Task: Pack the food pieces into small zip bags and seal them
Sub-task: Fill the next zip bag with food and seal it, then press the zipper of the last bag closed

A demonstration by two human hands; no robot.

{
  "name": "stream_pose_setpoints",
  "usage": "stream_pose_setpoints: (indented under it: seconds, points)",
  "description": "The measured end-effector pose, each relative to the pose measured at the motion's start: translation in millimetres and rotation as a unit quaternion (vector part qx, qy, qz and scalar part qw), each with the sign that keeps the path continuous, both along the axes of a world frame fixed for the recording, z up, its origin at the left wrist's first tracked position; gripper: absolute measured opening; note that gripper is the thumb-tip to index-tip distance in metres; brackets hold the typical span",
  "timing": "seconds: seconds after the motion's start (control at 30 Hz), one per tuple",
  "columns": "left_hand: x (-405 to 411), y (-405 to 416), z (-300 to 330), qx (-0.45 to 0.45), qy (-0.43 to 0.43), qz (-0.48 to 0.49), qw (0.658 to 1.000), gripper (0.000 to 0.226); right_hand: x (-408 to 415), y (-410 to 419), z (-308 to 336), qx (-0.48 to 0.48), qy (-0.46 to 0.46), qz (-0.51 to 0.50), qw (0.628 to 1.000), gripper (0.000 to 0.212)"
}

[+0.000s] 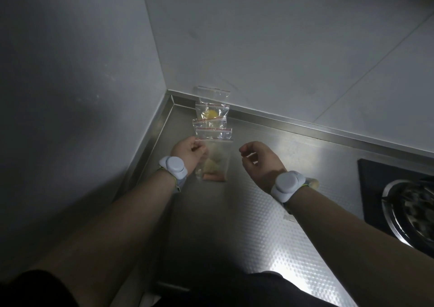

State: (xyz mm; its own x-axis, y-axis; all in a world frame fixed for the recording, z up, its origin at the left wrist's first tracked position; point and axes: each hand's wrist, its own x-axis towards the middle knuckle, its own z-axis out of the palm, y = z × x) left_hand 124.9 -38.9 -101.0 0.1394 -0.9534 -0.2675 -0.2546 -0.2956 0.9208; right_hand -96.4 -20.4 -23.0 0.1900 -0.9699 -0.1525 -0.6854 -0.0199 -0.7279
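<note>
A small clear zip bag [217,160] with pale and orange food pieces inside hangs over the steel counter. My left hand [187,151] pinches its top left corner by the red zip line. My right hand [260,161] hovers to the right of the bag, fingers loosely curled and apart, holding nothing. Behind the held bag, a row of several small zip bags [212,119] with red zip lines lies toward the wall corner; one shows a yellow food piece [212,113].
The textured steel counter [258,224] runs along grey walls that meet in a corner at the back left. A gas stove burner [408,210] on a black panel sits at the right edge. A pale food piece [313,182] peeks out behind my right wrist.
</note>
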Motion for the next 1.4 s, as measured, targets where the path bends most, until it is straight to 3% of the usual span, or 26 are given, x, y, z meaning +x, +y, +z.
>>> stream_pose_setpoints:
  seconds: [0.17, 0.3, 0.67, 0.87, 1.2, 1.4]
  points:
    - [0, -10, 5, -0.025, -0.077, 0.033, 0.996, 0.022, 0, -2, -8, 0.020, 0.000, 0.001, 1.000, 0.018]
    - [-6, -19, 18, -0.062, -0.087, 0.022, 0.994, 0.031, 2, -4, -9, 0.027, -0.016, -0.001, 1.000, 0.019]
    - [-35, -19, 66, -0.174, -0.123, -0.034, 0.976, 0.019, -12, 8, 4, 0.013, -0.022, -0.011, 1.000, 0.021]
    - [-63, 1, 72, -0.184, -0.141, -0.105, 0.967, 0.010, -29, 28, 4, 0.010, -0.011, -0.037, 0.999, 0.018]
    - [-116, 28, 53, -0.159, -0.167, -0.195, 0.953, 0.013, -72, 64, -11, 0.038, 0.002, -0.086, 0.996, 0.016]
    - [-141, 42, 32, -0.128, -0.161, -0.224, 0.953, 0.015, -104, 81, -27, 0.050, 0.003, -0.140, 0.989, 0.032]
